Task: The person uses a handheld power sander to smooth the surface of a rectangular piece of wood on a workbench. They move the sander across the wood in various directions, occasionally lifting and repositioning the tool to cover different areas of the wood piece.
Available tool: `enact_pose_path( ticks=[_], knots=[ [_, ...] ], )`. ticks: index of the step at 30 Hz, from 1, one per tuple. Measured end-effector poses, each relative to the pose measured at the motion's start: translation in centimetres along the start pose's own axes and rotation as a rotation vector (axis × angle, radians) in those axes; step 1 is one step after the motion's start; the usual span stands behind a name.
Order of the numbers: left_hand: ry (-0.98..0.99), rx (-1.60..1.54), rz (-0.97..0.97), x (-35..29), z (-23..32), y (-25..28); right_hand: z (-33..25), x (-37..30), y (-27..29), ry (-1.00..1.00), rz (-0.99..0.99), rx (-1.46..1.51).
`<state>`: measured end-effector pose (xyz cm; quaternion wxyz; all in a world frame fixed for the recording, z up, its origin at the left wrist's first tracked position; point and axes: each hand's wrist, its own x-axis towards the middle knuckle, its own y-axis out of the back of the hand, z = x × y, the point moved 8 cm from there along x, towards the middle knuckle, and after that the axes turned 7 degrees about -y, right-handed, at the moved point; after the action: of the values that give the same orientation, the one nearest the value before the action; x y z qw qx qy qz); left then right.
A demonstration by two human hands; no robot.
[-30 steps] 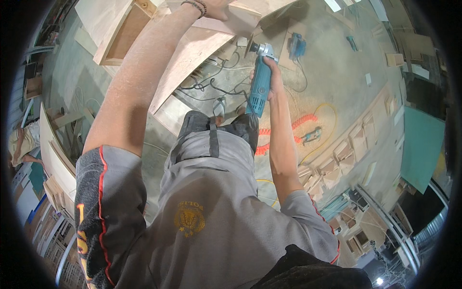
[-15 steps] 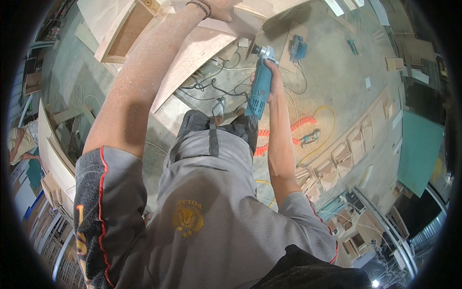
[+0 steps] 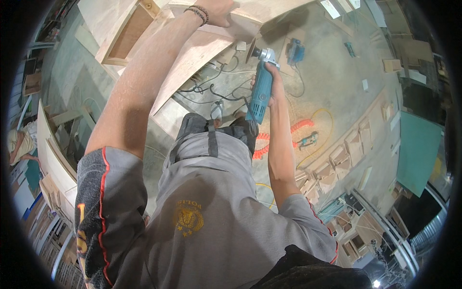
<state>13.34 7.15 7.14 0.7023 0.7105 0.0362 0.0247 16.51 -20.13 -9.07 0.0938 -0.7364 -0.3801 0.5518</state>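
My right hand [image 3: 273, 86] is closed around the teal body of an angle grinder [image 3: 261, 94]. The grinder is tilted upright, its silver head at the far end and a brown disc [image 3: 251, 49] seen nearly edge-on beside the edge of a pale plywood piece [image 3: 204, 50]. I cannot tell whether the disc touches the wood. My left hand [image 3: 215, 12], with beaded bracelets at the wrist, rests on the far part of the plywood piece; its fingers are mostly hidden near the upper rim. A dark cord [image 3: 228, 98] runs by the grinder's lower end.
An open wooden box frame [image 3: 126, 36] stands left of the plywood. A blue power tool [image 3: 295, 50] lies on the floor at the far right, and a coiled orange air hose [image 3: 301, 126] with a teal tool [image 3: 308, 139] lies nearer. Several wooden pieces [image 3: 340, 159] line the right. Another person [image 3: 21, 144] is at the far left.
My left hand has shifted slightly nearer on the plywood. The grinder in my right hand has moved slightly nearer, its disc still beside the wood's edge.
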Motion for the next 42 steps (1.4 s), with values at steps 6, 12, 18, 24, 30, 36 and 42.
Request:
enact_pose_path(
  ticks=[6,12,18,24,30,36,42],
  knots=[
    [0.012,0.02,-0.008,-0.4,0.1,-0.2,-1.7,-1.8,-1.2,0.075,-0.006,-0.065],
    [-0.002,-0.012,0.071,-1.0,0.3,0.2,-2.3,-2.4,-2.1,0.069,-0.024,-0.068],
    [0.065,0.013,0.004,-1.8,0.4,-0.3,-1.9,-2.6,-2.0,0.065,-0.014,-0.078],
    [0.08,0.014,0.025,-3.7,1.9,-0.3,-0.8,-3.9,0.7,0.066,0.045,-0.072],
    [0.037,-0.076,0.165,-9.4,6.4,-0.7,-1.8,-7.3,4.4,0.1,0.205,-0.141],
    [0.052,-0.089,0.255,-13.5,9.0,-3.1,-2.3,-9.4,6.1,0.121,0.327,-0.27],
    [0.045,-0.011,0.144,-11.6,6.6,-0.7,-1.4,-10.2,6.2,0.165,0.382,-0.324]
  ],
)
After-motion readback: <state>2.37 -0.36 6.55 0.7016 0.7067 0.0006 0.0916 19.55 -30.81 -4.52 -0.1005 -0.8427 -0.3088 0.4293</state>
